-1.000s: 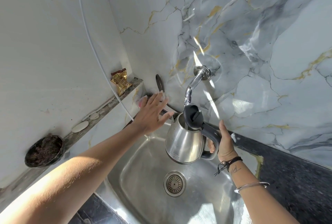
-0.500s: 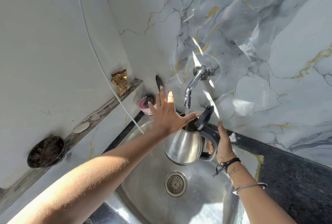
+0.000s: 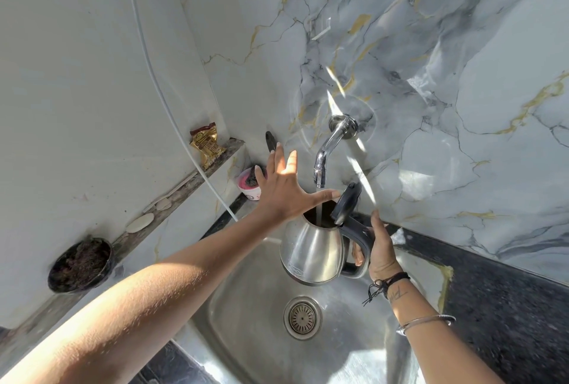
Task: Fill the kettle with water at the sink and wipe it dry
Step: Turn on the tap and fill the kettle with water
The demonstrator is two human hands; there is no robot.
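A steel kettle (image 3: 312, 252) with a black handle hangs over the steel sink (image 3: 246, 297), its black lid (image 3: 346, 203) flipped up. My right hand (image 3: 380, 249) grips the handle. A chrome wall tap (image 3: 326, 152) runs a stream of water into the kettle's mouth. My left hand (image 3: 286, 186) is spread open just left of the tap, above the kettle's spout side, thumb reaching toward the lid, holding nothing.
A pink tub (image 3: 249, 183) stands in the corner behind the sink. On the left ledge sit a gold snack packet (image 3: 206, 145), soap slivers and a dark bowl (image 3: 80, 265). A white cord (image 3: 172, 106) runs down the wall. Dark countertop (image 3: 508, 306) lies to the right. The drain (image 3: 302, 317) sits below the kettle.
My left hand came from the corner by the pink tub to the kettle's mouth. The lid went from down to flipped up, and water now runs into the kettle.
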